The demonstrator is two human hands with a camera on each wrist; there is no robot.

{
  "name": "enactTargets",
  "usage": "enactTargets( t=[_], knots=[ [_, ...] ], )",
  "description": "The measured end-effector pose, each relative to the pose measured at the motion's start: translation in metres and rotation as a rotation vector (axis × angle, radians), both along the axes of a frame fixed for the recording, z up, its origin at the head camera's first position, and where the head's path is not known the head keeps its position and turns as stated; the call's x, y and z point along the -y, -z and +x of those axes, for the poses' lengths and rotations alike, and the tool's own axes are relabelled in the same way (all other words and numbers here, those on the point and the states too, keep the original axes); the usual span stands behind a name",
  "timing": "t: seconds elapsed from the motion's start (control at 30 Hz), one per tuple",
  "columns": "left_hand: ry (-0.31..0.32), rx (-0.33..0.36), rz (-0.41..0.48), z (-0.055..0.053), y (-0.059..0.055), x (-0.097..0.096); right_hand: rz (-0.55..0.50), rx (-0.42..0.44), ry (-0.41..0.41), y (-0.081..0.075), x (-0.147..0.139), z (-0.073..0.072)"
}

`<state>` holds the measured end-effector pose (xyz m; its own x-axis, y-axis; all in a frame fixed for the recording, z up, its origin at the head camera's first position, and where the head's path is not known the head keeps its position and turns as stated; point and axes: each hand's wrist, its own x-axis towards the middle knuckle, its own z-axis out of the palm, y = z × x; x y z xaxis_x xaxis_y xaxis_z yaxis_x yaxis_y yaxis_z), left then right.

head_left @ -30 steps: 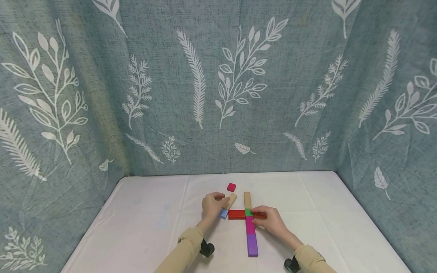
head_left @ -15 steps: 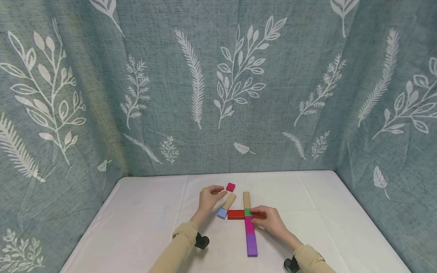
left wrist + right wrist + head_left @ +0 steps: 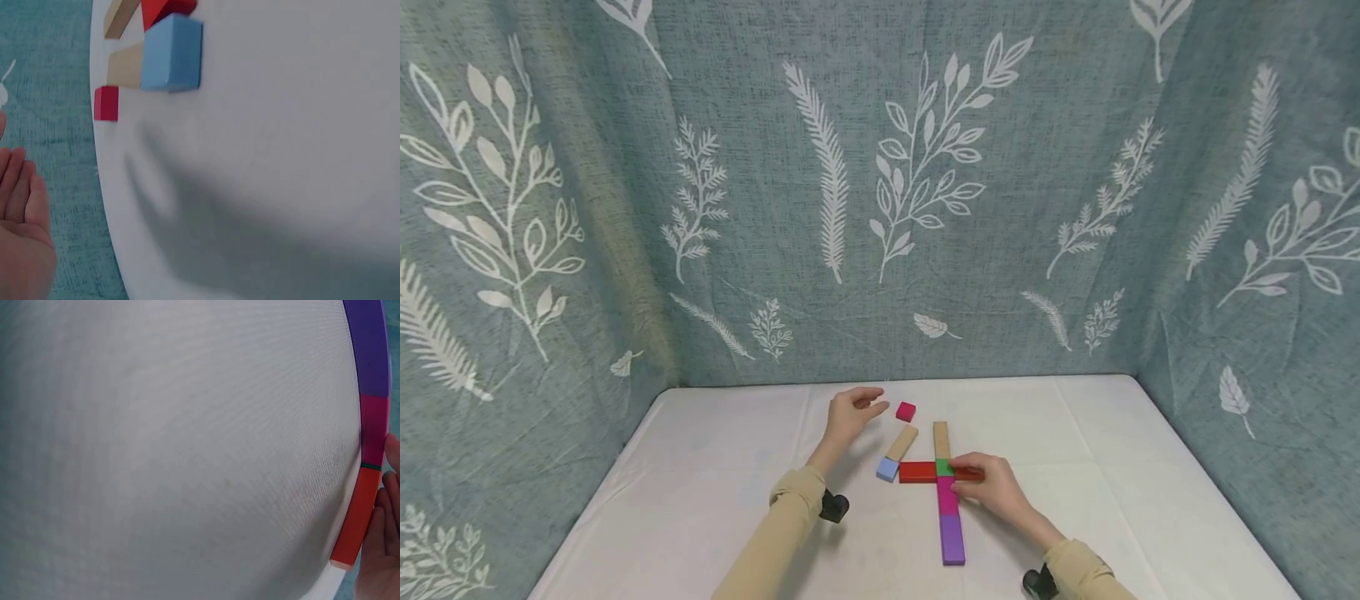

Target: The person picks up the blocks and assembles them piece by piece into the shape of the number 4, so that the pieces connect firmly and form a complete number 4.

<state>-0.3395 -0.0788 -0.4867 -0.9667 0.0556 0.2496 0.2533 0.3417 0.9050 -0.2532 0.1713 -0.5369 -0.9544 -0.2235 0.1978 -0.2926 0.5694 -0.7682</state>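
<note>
My left hand (image 3: 848, 415) hovers over the back of the table, thumb and fingers apart, just left of a small red cube (image 3: 906, 412). Its palm (image 3: 24, 237) shows at the edge of the left wrist view. Near it a natural wood block (image 3: 902, 444) lies end to end with a light blue block (image 3: 887, 470). My right hand (image 3: 997, 488) rests at the right arm of a cross of blocks, fingertips at the green block (image 3: 944, 467), thumb at the magenta block (image 3: 948, 496). A red bar (image 3: 917, 472) crosses there, partly under that hand.
A purple block (image 3: 952, 540) forms the near end of the cross and a wood block (image 3: 941, 439) the far end. The white-covered table (image 3: 715, 475) is enclosed by a blue-green leaf-patterned curtain (image 3: 850, 342) at the back and sides.
My left hand has left the wood and blue blocks and moved up and left to beside the red cube, uncovering them. The right hand has stayed in place.
</note>
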Motion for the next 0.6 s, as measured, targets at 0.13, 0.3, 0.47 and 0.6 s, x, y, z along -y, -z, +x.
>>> enactTargets(
  t=[0.13, 0.3, 0.47, 0.6],
  knots=[
    [0.005, 0.021, -0.023, -0.006, -0.004, 0.002, -0.004, 0.004, -0.004, 0.0, -0.001, 0.0],
    [0.029, 0.062, -0.003, -0.012, -0.014, 0.005, 0.003, 0.001, -0.009, -0.001, -0.001, 0.0],
    [0.05, 0.051, -0.031, -0.019, -0.022, 0.006, 0.002, 0.005, -0.006, -0.002, -0.001, 0.0],
    [0.061, 0.048, -0.045, -0.025, -0.028, 0.007, 0.0, -0.01, -0.012, -0.002, 0.0, -0.001]
  ],
)
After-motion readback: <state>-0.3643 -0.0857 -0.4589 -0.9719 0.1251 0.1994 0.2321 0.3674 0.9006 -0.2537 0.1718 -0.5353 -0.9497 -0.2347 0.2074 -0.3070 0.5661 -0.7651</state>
